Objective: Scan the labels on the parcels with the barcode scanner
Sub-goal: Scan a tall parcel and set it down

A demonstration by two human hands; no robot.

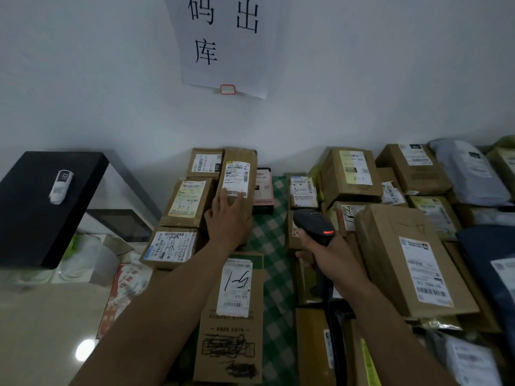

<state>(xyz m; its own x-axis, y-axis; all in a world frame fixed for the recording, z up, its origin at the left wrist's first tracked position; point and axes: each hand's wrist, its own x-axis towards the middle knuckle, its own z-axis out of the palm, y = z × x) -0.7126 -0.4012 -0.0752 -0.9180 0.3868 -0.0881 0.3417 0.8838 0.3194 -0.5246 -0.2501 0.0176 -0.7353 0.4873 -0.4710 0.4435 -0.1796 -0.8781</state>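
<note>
My left hand point(227, 215) lies with straight fingers on the near end of a long brown parcel point(240, 156), fingertips touching the lower edge of its white label point(236, 178). My right hand point(324, 254) grips the handle of a black barcode scanner point(313, 222); its head points up and left and a red light shows on its near side. Several more labelled cardboard parcels lie around, such as one marked 3-1 point(186, 201) to the left and one marked 1-5 point(235, 288) under my left forearm.
A large box point(412, 263) and stacked parcels and grey mailer bags point(468, 171) fill the right side. A green checked cloth point(271, 240) shows between the piles. A black box point(36, 207) stands at the left, against the wall with a paper sign point(225, 43).
</note>
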